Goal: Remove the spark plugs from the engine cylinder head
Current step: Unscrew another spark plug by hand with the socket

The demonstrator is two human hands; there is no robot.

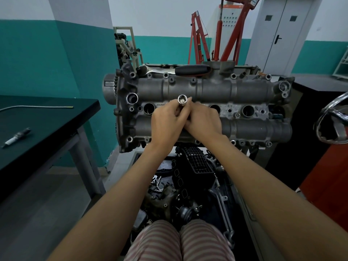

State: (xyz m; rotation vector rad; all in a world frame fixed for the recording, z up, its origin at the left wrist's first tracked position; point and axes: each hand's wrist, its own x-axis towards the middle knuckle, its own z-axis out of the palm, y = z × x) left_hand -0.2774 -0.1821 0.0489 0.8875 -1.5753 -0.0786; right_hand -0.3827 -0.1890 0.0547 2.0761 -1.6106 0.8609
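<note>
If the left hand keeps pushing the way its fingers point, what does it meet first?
Probably the right hand: the left hand, gripping the chrome spark plug socket, points up-right at it. Beyond lies the grey aluminium cylinder head; depth is unclear.

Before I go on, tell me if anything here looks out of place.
The ratchet wrench lies loose along the far top edge of the cylinder head, where a knock could tip it off. Both hands grip the socket. Nothing looks damaged or spilled.
</note>
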